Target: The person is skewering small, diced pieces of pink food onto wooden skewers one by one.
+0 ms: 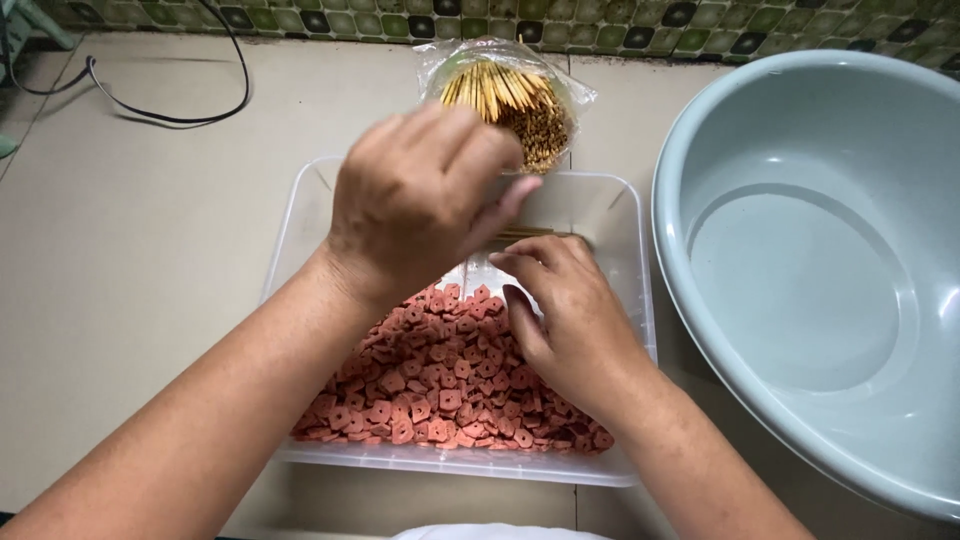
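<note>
While a black cable (170, 105) loops across the far left corner of the beige floor (130, 260), the left hand (425, 195) hovers over the far half of the clear plastic tub (625, 300), fingers curled loosely; whether it holds anything I cannot tell. Sliced pink sausage pieces (445, 385) heap in the tub's near half. At the tub's far edge lies a clear bag of bamboo skewers (510, 100). The right hand (565, 310) rests on the slices, fingertips pinching thin skewers (530, 235). Right of the tub, touching it, sits an empty grey-green basin (800, 270).
</note>
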